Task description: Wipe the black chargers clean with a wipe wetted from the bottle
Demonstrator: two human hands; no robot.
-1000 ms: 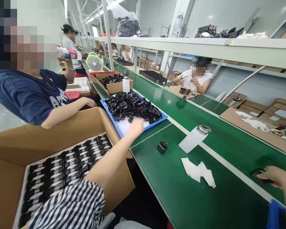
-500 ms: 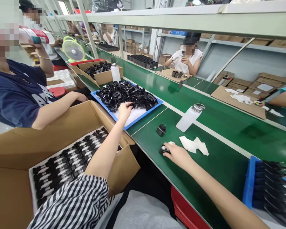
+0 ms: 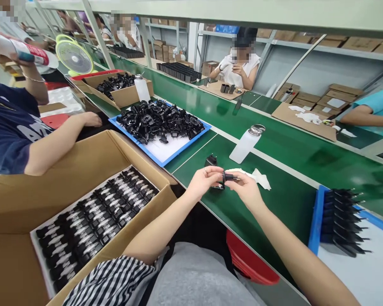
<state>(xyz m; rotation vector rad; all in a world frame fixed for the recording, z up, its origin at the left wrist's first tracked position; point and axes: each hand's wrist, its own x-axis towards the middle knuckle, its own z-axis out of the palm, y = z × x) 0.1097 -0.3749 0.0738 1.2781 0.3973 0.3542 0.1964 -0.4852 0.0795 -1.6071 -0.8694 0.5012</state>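
Note:
My left hand (image 3: 204,182) and my right hand (image 3: 247,190) meet above the green bench, both pinching a small black plug piece (image 3: 231,177) with thin pins pointing right. Fingers cover part of it. Just behind the left fingers, a black plug adapter (image 3: 211,160) stands on the bench with its pins up. Under the hands lies another dark piece (image 3: 217,186), mostly hidden. White crumpled tissue (image 3: 261,178) is beyond the right hand. Farther left, a blue-rimmed tray (image 3: 162,163) carries a heap of black plug pieces (image 3: 159,121).
A white pump bottle (image 3: 246,144) stands behind the tissue. At right, a blue tray (image 3: 313,229) holds a row of black adapters (image 3: 341,223). An open carton (image 3: 83,155) of packed adapters is at my left, beside a seated co-worker (image 3: 15,127). Other people work across the bench.
My left hand has come from the heap in the tray to my right hand with a plug piece. The right hand has let go of the dark piece and now grips the plug piece too.

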